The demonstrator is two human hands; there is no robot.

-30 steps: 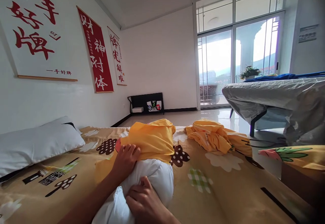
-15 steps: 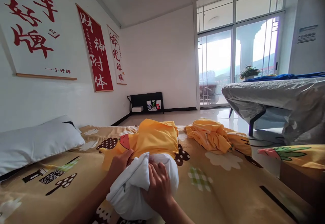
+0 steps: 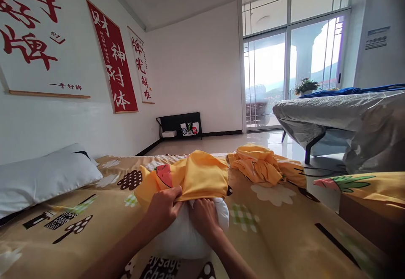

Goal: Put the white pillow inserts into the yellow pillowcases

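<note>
Yellow fabric is drawing the eye at the centre of the frame, where a cloth cover (image 3: 207,178) with a printed red melon slice is draping over the far end of a white pillow (image 3: 186,241). The person's left hand (image 3: 164,207) is grasping the cover's near edge, thumb and fingers closing on the cloth, while the right hand (image 3: 205,215) is pressing against the pillow just below the hem; its fingertips are hiding there, so whether it is gripping cannot be told. Both pieces are lying on a bed (image 3: 278,237) dressed in a tan patterned sheet. A second white pillow (image 3: 44,180) is resting at the left of the frame, and a crumpled yellow cloth (image 3: 259,165) is lying right of the cover. At upper right, a plastic-wrapped worktop (image 3: 332,108) is carrying blue fabric (image 3: 351,92); a red scroll (image 3: 110,60) is hanging at upper left.
</note>
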